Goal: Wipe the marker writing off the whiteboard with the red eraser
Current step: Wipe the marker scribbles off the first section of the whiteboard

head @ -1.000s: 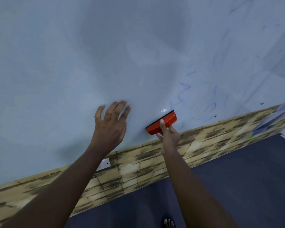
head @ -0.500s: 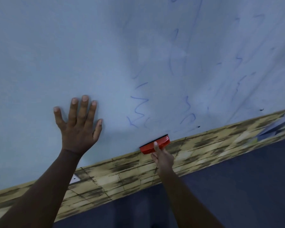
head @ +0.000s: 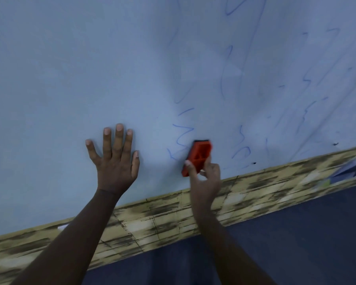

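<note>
Red eraser (head: 197, 157) sits against the whiteboard (head: 90, 68) low down, just right of a blue zigzag of marker writing (head: 181, 140), its long side running up and slightly right. The right hand (head: 206, 177) grips its lower end, fingers (head: 188, 164) clamped round it, forearm reaching up from below. To the left, the left hand (head: 114, 163) lies flat on the board, fingers spread apart and straight. A patterned tan border (head: 173, 219) runs under the board.
</note>
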`<state>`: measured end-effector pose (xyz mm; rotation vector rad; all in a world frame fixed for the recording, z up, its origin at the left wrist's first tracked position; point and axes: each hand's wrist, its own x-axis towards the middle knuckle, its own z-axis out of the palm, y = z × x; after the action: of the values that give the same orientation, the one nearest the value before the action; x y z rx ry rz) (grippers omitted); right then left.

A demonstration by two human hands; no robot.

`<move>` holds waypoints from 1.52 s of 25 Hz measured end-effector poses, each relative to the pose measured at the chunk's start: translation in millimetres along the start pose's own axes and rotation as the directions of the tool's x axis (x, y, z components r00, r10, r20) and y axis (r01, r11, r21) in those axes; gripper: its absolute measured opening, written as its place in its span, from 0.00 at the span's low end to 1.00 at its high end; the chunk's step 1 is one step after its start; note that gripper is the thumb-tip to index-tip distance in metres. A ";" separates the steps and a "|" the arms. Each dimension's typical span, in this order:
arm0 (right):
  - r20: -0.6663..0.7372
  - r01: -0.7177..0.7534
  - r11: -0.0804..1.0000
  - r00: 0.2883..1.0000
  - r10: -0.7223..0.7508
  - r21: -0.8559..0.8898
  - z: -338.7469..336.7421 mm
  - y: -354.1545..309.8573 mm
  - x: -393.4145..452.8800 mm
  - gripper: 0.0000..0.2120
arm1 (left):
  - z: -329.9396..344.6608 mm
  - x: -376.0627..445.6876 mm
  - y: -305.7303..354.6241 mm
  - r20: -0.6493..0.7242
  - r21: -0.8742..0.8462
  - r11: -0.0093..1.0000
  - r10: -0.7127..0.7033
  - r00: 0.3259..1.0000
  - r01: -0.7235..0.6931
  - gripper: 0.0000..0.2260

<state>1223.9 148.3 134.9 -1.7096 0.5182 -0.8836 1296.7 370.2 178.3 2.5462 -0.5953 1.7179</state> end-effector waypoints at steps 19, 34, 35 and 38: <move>-0.049 0.049 0.980 0.998 -0.041 0.193 -39.7 -51.2 68.4 0.30 | -51.0 87.1 -17.2 -0.130 -0.094 0.993 -0.083 0.988 0.071 0.26; 0.219 0.564 0.802 0.822 -0.525 -0.195 -4.7 -98.4 20.2 0.31 | -32.4 99.0 -36.2 -0.186 0.037 0.999 -0.018 0.982 0.026 0.29; 0.173 0.504 0.848 0.861 -0.478 -0.166 -11.8 -101.5 31.4 0.31 | -32.0 98.2 -36.6 -0.187 0.039 0.999 -0.013 0.982 0.021 0.30; 0.095 0.293 0.956 0.951 -0.295 0.032 -35.3 -114.1 68.7 0.32 | -30.0 97.6 -37.6 -0.191 0.054 0.999 0.007 0.982 0.004 0.30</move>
<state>1229.4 112.9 268.0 -1.8332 0.1896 -1.0042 1313.6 382.2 285.1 2.3753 -0.5472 1.9753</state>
